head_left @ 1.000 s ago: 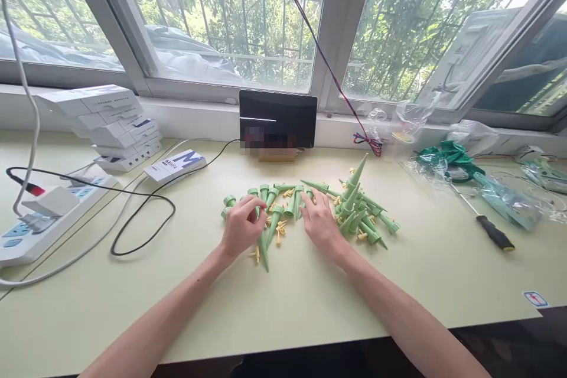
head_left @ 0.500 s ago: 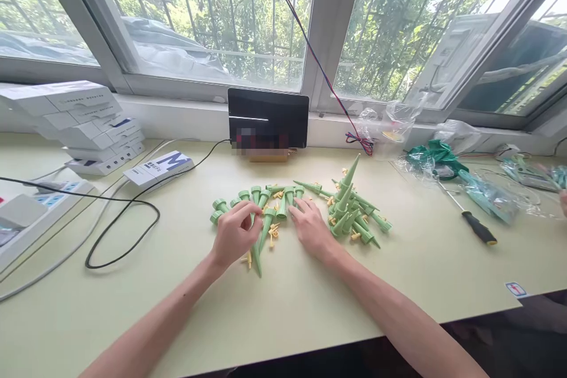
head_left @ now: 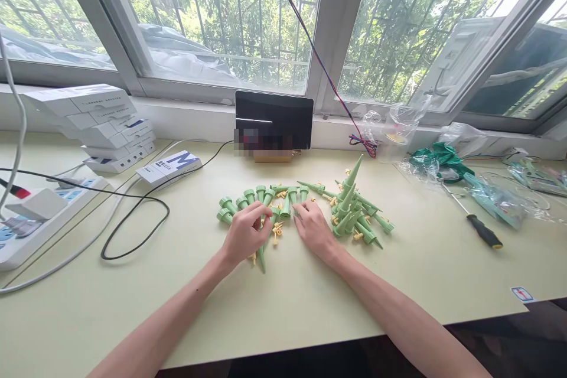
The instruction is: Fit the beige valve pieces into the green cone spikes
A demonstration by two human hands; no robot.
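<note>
My left hand (head_left: 248, 233) is closed in a pinch over the green plastic spikes; whatever its fingertips hold, if anything, is too small and hidden to name. Under and beside it a pointed green spike (head_left: 261, 260) lies toward me. A row of green spikes with ribbed caps (head_left: 248, 195) curves behind that hand. Small yellow plastic parts (head_left: 277, 230) lie between my hands. My right hand (head_left: 313, 230) rests on the table with its fingers stretched out, their tips near a capped spike (head_left: 303, 192). To its right is a heap of green spikes (head_left: 354, 212) mixed with yellow pieces.
A tablet (head_left: 274, 121) stands against the window sill. White boxes (head_left: 115, 127) are stacked at left, near a power strip (head_left: 48, 218) and loose cables. A screwdriver (head_left: 485, 231) and plastic bags (head_left: 491, 198) lie at right.
The camera view has shifted slightly, so the scene sits a little further right. Both hands stay nearly in place among the spikes. A hand at the far right edge has left the view.
</note>
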